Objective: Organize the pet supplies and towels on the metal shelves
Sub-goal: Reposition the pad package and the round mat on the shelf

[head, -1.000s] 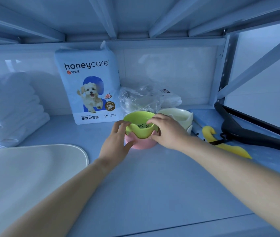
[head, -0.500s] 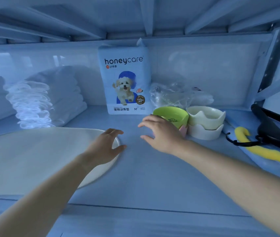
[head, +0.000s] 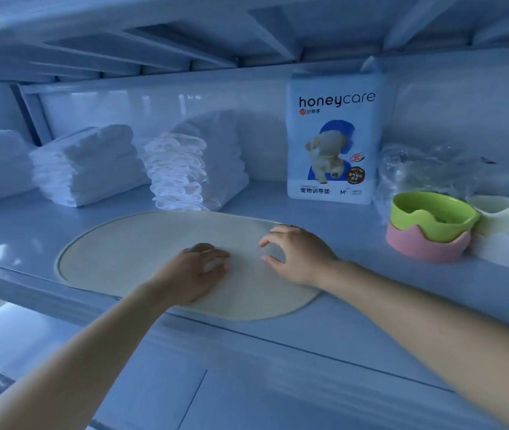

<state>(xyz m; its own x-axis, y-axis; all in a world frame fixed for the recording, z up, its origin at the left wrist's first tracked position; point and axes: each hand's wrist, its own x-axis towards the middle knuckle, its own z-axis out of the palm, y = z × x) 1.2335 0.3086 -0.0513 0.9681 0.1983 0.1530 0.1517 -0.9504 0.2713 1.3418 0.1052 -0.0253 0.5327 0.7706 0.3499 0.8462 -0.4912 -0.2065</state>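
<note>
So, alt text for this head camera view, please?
Left hand and right hand reach over a pale oval mat on a metal shelf. Nearby are folded towels, a pet-pad pack and a green bowl in a pink bowl.

**Arm and Grip Posture**

Both arms are bare and extend forward, converging toward the centre of the view.

The left forearm [head: 70, 364] enters from the lower left corner and rises diagonally to the right, with the wrist in line. The left grip [head: 192, 274] lies palm down, knuckles up. Its fingers [head: 216, 254] are bent at the middle joints, held together, and hold nothing.

The right forearm [head: 433, 321] enters from the lower right edge and runs diagonally up to the left. The right grip [head: 301, 256] is palm down and arched, its digits curled and slightly spread. The thumb [head: 275, 261] and index finger [head: 270, 240] stand apart and enclose nothing.

The two grips sit side by side, near but not touching.
</note>
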